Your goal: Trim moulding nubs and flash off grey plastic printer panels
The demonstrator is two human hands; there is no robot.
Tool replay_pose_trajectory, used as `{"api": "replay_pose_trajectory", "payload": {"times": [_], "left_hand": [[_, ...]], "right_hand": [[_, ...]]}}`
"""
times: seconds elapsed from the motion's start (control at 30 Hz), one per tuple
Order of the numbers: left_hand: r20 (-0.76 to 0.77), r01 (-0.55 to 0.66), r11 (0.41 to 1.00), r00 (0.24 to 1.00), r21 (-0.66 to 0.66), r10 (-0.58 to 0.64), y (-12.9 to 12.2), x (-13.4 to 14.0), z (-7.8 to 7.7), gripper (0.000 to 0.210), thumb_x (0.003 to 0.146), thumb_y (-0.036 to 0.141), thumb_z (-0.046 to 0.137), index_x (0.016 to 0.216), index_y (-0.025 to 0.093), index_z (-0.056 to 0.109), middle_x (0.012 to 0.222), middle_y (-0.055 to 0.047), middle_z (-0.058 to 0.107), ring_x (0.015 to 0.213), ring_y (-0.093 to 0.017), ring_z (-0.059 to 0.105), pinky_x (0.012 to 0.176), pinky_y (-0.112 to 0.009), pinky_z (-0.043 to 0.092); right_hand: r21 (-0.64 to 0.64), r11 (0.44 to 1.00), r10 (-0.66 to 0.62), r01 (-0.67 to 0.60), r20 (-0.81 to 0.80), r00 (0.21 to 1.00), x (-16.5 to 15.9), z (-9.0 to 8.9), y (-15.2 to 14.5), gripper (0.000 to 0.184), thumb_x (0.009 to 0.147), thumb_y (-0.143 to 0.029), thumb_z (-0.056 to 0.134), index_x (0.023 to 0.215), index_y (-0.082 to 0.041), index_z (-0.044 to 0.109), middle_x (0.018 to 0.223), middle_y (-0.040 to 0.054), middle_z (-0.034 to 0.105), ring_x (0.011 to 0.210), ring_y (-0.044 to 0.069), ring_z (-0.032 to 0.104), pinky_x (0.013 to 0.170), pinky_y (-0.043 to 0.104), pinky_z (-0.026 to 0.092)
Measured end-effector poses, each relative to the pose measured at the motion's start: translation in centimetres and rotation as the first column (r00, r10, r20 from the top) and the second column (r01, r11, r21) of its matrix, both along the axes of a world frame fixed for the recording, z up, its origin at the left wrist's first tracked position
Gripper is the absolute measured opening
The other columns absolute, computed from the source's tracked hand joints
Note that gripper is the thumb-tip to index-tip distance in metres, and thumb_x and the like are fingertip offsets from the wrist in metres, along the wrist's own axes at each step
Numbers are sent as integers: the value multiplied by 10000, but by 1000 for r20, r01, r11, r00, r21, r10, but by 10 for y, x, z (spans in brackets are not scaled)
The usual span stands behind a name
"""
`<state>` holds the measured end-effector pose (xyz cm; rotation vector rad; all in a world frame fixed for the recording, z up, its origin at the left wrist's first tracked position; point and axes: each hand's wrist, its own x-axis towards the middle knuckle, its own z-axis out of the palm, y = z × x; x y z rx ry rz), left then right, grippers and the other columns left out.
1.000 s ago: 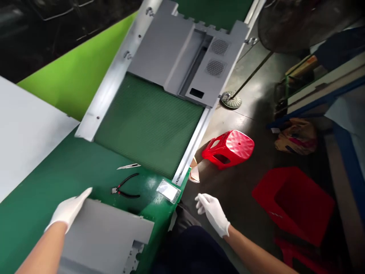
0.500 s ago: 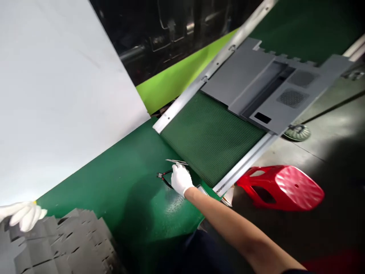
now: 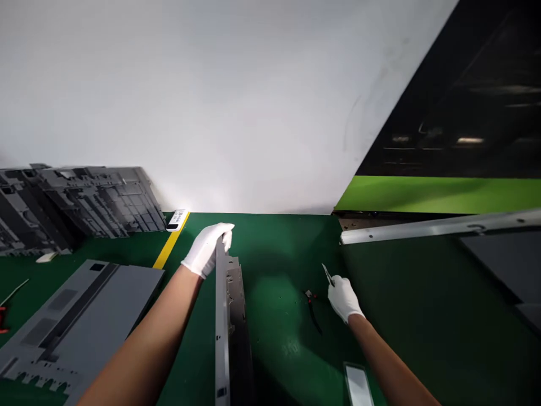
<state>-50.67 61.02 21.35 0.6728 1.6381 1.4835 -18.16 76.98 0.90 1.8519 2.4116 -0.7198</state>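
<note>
My left hand (image 3: 208, 249), in a white glove, is closed over the top edge of a grey plastic panel (image 3: 222, 332). That panel stands on edge on the green tabletop (image 3: 274, 242), its ribbed side facing right. Further right, my gloved right hand (image 3: 344, 298) is closed round a thin, pointed metal knife (image 3: 327, 274), whose tip points up and left. Just left of this hand lie cutting pliers (image 3: 313, 310) with dark handles, partly in shadow. A flat device with a pale screen (image 3: 358, 384) lies below my right hand.
At the left, a grey panel (image 3: 105, 299) lies flat, with several more panels (image 3: 97, 197) leaning behind it. A label (image 3: 178, 219) sits by yellow tape (image 3: 171, 248). A white board (image 3: 236, 113) rises behind; a conveyor's metal rail (image 3: 422, 227) borders the right.
The view has swung left. My right hand has picked up the knife from beside the pliers. My left hand now holds a single panel upright, where before it rested at a stack of panels.
</note>
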Motion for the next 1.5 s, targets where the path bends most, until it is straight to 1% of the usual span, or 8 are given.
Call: {"api": "replay_pose_trajectory", "payload": {"times": [0.17, 0.3, 0.4, 0.57, 0.87, 1.03, 1.1, 1.5], "left_hand": [[-18, 67, 998, 998, 21, -67, -15, -7, 2, 498, 909, 432, 573, 482, 194, 477, 503, 1, 497, 533, -120, 435, 619, -294, 356], [44, 61, 997, 997, 46, -63, -20, -15, -5, 462, 906, 460, 591, 537, 192, 524, 536, 11, 502, 542, -125, 452, 600, -290, 339], [50, 71, 993, 996, 94, -76, -26, -19, -11, 458, 935, 479, 551, 578, 193, 531, 570, 6, 527, 576, -132, 476, 633, -285, 376], [115, 14, 993, 993, 113, -27, -40, -20, -11, 449, 914, 542, 588, 629, 199, 539, 612, 1, 561, 585, -140, 508, 621, -286, 434], [246, -4, 997, 969, 74, -14, -46, -20, -4, 489, 876, 564, 640, 595, 205, 463, 615, 10, 510, 537, -115, 427, 559, -287, 435], [173, -13, 992, 985, 124, -9, -50, -22, -6, 457, 893, 580, 622, 650, 210, 504, 637, 10, 484, 587, -137, 452, 600, -293, 428], [117, -15, 994, 993, 106, 2, -51, -24, -8, 455, 896, 587, 608, 660, 211, 508, 648, 14, 481, 607, -141, 452, 618, -292, 418], [121, 90, 986, 987, 143, -108, -55, -31, -4, 465, 972, 546, 516, 669, 194, 530, 692, 4, 496, 645, -124, 465, 650, -254, 419]], "right_hand": [[-341, 892, 2, -297, -654, 756, -52, 114, -28, 250, 985, -412, 556, 1092, -201, 637, 798, 15, 649, 565, 140, 510, 520, 268, 422], [-247, 734, 299, -633, -719, 627, -106, 208, -61, 443, 1019, -592, 485, 975, -216, 715, 730, 9, 635, 548, 124, 468, 528, 273, 393], [-164, 770, 366, -616, -678, 638, -138, 242, -82, 466, 1023, -586, 493, 815, -219, 690, 673, 5, 620, 543, 122, 472, 528, 273, 374], [-163, 749, 326, -642, -753, 571, -170, 251, -109, 447, 1037, -590, 470, 859, -226, 658, 609, -20, 594, 514, 125, 520, 543, 273, 393], [-464, 296, 338, -835, -767, 546, -171, 268, -122, 458, 1021, -588, 507, 785, -210, 613, 667, 4, 679, 409, 87, 431, 425, 251, 269], [-209, 692, 398, -691, -688, 606, -185, 257, -115, 442, 1024, -567, 480, 777, -231, 627, 556, -46, 489, 477, 111, 395, 482, 267, 289], [-39, 763, 525, -645, -546, 654, -197, 247, -110, 447, 1015, -526, 506, 684, -232, 567, 559, -44, 443, 517, 115, 377, 502, 270, 268], [324, 630, 752, -705, -29, 659, -214, 248, -108, 528, 1019, -533, 477, 593, -221, 488, 534, -36, 428, 486, 120, 237, 543, 295, 177]]}}
